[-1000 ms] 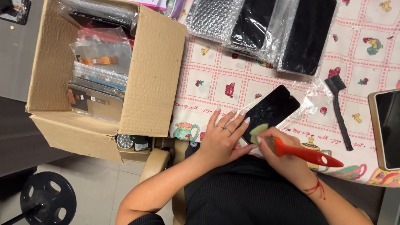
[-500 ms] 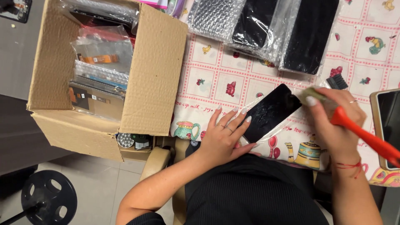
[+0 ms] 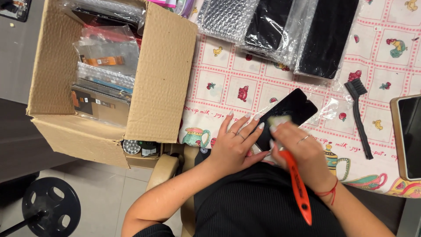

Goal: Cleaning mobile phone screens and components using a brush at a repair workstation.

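A black phone screen panel (image 3: 293,109) lies tilted on the patterned tablecloth (image 3: 228,83) near the table's front edge. My left hand (image 3: 237,142) rests flat beside it, fingers spread, with its fingertips against the panel's left edge. My right hand (image 3: 302,149) grips an orange-handled brush (image 3: 298,186). The brush's pale bristles (image 3: 279,120) press on the panel's lower part, and the handle points back toward my body.
An open cardboard box (image 3: 109,74) with several bagged parts stands at the table's left. Bubble-wrapped black panels (image 3: 280,30) lie at the back. A small black brush (image 3: 359,116) and an empty clear bag (image 3: 331,109) lie to the right, a phone (image 3: 408,136) at the right edge.
My right hand swung out to the right with the brush, then came back. Now the bristles sit on the panel and the handle points toward me. My left hand has stayed put.
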